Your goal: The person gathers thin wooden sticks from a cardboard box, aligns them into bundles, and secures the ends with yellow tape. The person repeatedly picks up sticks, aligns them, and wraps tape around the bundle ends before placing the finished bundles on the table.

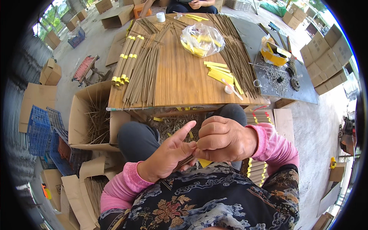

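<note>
In front of my lap, my left hand (170, 151) is closed round a small bundle of thin brown sticks (185, 162); most of the bundle is hidden by the hand. My right hand (224, 140) is curled tight, its fingertips meeting the left thumb over the sticks. What it pinches is hidden. Just below it shows a piece of yellow paper (204, 162). On the wooden table ahead lie loose brown sticks (143, 76), finished bundles with yellow bands (128, 59), and yellow paper strips (220, 73) beside a small white pot (229, 89).
A clear plastic bag (202, 39) with yellow paper sits on the wooden table (172, 84). On the right stands a dark table (306, 82) with a yellow box (274, 53). A cardboard box (82, 115) of sticks and blue crates (40, 122) are left. Another person (191, 5) sits opposite.
</note>
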{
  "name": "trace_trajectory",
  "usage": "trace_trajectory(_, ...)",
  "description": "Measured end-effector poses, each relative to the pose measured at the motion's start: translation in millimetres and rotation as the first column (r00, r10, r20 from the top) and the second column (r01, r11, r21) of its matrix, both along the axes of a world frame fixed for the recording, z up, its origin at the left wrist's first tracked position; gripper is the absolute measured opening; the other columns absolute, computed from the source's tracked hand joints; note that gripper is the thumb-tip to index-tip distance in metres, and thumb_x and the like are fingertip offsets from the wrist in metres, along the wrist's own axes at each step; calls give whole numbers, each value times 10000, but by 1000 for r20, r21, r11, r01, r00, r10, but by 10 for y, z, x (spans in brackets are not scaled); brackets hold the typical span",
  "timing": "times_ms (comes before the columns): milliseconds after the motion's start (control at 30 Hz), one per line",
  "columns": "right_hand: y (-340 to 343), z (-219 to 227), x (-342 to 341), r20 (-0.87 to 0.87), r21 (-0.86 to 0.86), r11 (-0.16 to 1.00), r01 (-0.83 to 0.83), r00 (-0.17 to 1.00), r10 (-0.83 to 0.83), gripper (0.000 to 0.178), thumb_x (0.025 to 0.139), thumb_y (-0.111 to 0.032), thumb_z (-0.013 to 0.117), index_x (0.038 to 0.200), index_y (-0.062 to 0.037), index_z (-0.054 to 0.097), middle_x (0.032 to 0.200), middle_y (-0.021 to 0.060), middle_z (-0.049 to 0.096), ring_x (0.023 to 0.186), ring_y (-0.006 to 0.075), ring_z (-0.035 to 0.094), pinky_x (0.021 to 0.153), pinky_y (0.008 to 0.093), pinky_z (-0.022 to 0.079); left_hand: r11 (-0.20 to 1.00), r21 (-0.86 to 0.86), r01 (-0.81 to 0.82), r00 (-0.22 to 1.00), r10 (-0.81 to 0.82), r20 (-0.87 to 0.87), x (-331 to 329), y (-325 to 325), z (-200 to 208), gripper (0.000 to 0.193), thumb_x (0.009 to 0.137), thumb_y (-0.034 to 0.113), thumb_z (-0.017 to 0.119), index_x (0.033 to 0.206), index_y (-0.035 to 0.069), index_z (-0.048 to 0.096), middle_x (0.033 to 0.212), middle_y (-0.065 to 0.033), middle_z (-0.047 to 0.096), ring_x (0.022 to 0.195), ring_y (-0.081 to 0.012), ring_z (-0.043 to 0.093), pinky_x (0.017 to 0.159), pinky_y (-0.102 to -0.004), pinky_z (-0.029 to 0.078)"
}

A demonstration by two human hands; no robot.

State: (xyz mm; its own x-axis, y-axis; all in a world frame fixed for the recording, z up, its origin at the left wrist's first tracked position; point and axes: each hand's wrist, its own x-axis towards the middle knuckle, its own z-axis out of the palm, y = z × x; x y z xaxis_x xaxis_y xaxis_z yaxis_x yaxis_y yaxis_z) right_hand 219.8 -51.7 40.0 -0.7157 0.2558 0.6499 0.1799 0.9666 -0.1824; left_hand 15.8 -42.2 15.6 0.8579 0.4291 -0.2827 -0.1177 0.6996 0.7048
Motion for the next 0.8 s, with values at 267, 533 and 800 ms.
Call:
trace_trajectory(267, 37, -5, 20, -70, 106, 992, -63, 995, 70, 192, 602, -138, 621, 762, -34, 597, 967, 61, 515, 916, 233, 513, 729, 368, 459, 995, -74, 64, 996, -60, 64, 22, 28, 15, 685, 889, 241, 517, 1389, 77, 78, 760, -34, 509, 624, -108, 486, 467, -186, 379)
trace_trajectory(533, 35, -74, 74, -93, 270, 963, 22, 996, 3, 208, 625, -196, 644, 770, -51, 610, 1000, 65, 535, 936, 241, 502, 759, 388, 446, 999, 33, -13, 996, 16, -89, 45, 56, 157, 695, 884, 268, 524, 1386, 75, 85, 739, -30, 506, 618, -94, 485, 466, -187, 375)
trace_trajectory(800, -193, 14, 41, -397, -319, 857, 405, 763, -509, 553, 576, -472, 759, 853, -51, 531, 812, 88, 535, 718, 261, 519, 636, 334, 407, 612, 738, -283, 924, 382, 37, 113, 86, 281, 777, 870, 300, 542, 1369, 8, 22, 701, -33, 515, 591, -53, 435, 533, -170, 349)
